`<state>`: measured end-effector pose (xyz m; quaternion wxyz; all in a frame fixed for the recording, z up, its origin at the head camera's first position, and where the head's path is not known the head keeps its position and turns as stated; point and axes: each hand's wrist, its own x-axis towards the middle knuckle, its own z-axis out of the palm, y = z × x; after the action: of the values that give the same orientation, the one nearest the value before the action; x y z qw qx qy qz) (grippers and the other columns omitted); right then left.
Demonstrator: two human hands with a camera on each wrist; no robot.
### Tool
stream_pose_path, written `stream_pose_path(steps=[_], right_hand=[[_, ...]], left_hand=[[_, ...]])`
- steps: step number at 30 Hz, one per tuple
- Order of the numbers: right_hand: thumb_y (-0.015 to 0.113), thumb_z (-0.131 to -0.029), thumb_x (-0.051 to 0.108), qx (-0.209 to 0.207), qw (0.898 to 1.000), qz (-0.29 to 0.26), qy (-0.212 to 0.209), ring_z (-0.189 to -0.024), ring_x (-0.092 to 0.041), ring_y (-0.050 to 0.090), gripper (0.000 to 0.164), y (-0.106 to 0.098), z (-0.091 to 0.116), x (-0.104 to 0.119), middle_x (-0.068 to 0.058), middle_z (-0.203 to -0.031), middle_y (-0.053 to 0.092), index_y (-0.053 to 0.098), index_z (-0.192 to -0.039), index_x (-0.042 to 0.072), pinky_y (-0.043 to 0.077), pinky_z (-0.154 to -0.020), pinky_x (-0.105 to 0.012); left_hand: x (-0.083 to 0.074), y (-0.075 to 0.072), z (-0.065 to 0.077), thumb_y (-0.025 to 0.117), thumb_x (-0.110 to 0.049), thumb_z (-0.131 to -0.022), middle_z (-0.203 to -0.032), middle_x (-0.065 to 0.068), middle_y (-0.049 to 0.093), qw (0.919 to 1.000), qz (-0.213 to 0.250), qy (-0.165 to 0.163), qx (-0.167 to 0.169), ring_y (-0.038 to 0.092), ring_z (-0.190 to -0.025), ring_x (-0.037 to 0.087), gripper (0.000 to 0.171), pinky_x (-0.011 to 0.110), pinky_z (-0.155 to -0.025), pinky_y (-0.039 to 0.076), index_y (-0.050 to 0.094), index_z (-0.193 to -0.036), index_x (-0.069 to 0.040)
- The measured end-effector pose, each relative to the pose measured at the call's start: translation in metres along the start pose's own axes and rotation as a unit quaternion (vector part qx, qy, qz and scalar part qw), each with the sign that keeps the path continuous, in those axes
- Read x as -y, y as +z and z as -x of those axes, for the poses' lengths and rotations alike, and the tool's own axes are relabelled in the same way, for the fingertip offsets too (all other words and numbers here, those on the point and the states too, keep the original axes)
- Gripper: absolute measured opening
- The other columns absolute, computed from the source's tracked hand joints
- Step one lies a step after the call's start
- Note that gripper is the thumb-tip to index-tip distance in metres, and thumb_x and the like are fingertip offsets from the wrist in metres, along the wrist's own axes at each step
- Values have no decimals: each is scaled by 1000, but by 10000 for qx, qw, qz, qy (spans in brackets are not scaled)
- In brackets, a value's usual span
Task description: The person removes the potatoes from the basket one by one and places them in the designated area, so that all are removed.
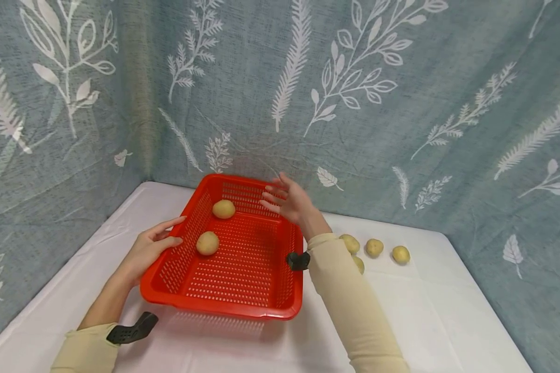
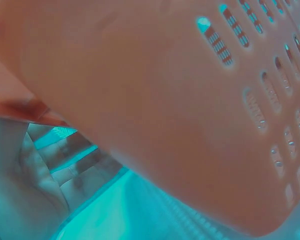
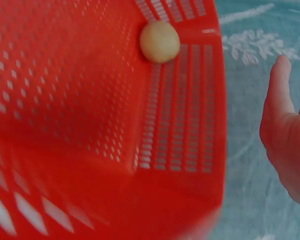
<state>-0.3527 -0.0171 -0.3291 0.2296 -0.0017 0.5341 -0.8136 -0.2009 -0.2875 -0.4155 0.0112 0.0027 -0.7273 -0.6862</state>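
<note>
A red plastic basket with slotted walls is tilted, its near side raised above the white table. Two potatoes lie in it: one potato near the far left corner, another potato by the left wall. My left hand grips the left rim; in the left wrist view its fingers show partly hidden behind the rim. Over the far right corner, my right hand is raised with fingers spread and holds nothing. The right wrist view shows that hand apart from the basket's rim.
Several potatoes lie on the white table to the right, among them a potato and another potato; the right forearm partly covers the group. A blue-green leaf-patterned curtain hangs behind and along the sides.
</note>
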Motion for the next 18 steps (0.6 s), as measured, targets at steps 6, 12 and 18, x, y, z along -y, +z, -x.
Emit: stream_pose_path(steps=[6,12,18], right_hand=[[45,-101,33,48,9994,-177,287,-130,-35,38,52,16,-6,-14,-17,-142,38,39,-143,3,41,-100,-45],[47,-100,33,1,9990,-141,423,-128,-35,40,52,28,-9,-32,-19,-143,37,41,-142,2,42,-98,-47],[49,-100,33,35,9988,-47,495,-125,-35,43,53,40,-13,-50,-19,-138,42,41,-141,1,42,-98,-47]], left_hand=[[0,1,0,52,-16,-98,-124,26,47,10000,-43,-23,-33,63,-87,18,56,38,-72,56,31,-148,-6],[-1,1,0,52,-15,-97,-126,28,46,10000,-80,-30,-49,63,-88,19,56,39,-72,56,31,-148,-5],[-1,1,0,52,-16,-97,-125,28,47,10000,-62,-17,-54,64,-87,18,56,39,-72,56,31,-148,-5]])
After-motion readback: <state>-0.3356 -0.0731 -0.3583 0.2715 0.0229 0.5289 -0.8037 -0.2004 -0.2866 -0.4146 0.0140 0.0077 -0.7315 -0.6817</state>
